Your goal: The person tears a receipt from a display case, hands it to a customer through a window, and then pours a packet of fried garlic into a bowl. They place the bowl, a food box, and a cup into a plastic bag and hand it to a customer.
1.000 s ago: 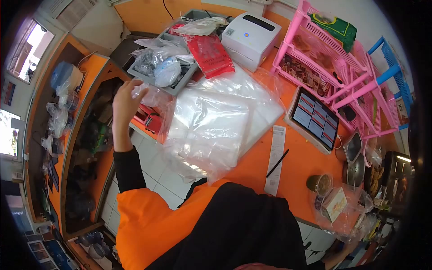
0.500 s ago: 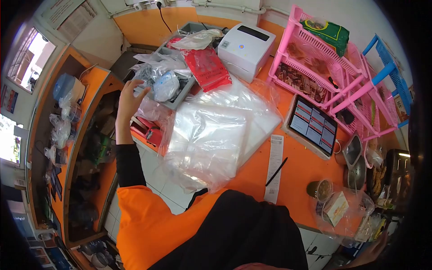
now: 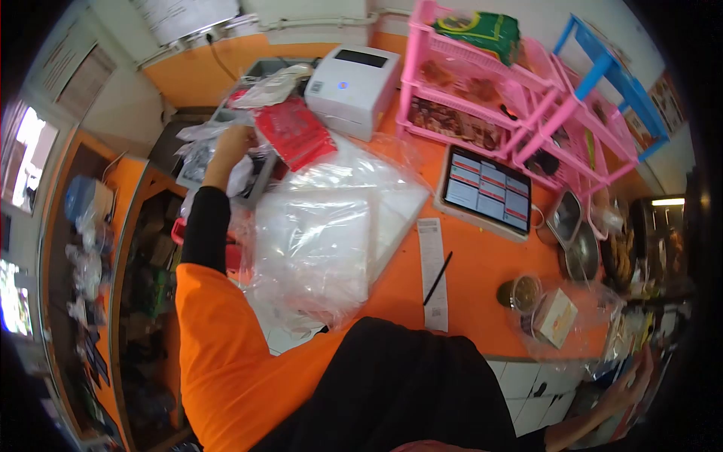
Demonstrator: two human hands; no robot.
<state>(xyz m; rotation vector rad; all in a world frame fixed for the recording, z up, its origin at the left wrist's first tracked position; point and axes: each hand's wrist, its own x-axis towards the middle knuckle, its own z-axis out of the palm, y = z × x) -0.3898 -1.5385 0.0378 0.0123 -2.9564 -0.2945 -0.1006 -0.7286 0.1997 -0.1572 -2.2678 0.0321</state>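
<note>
crumpled clear and greyish plastic bags (image 3: 197, 151) lie heaped in a grey plastic tray (image 3: 263, 178) at the far left of an orange-topped bench (image 3: 478, 271), with the person's left hand (image 3: 238, 143) among them.

nearest are the person's black-and-orange clothes (image 3: 233, 331), filling the lower middle. at the lower right, past the bench's edge, the right hand (image 3: 636, 380) is loosely spread, fingers pointing up.

on the near right of the bench, a transparent plastic bag (image 3: 595, 328) surrounds a small pale carton (image 3: 556, 318), beside a clear cup with green contents (image 3: 520, 294). toward the middle lies a long white paper slip (image 3: 429, 239), with a thin black pen (image 3: 438, 279) slanting across it. left of that, a broad stack of shiny clear plastic sheets (image 3: 312, 241) reaches the near edge.

farther back, a tablet with red-and-white panels (image 3: 488, 188) leans at a slant. at the tray, the left hand points away and its fingers are hidden, so whether it pinches a bag cannot be told. a flat red plastic packet (image 3: 295, 135) lies just right of it. behind stand a white boxy printer (image 3: 354, 90) and, to its right, a pink plastic basket rack (image 3: 520, 143).
</note>
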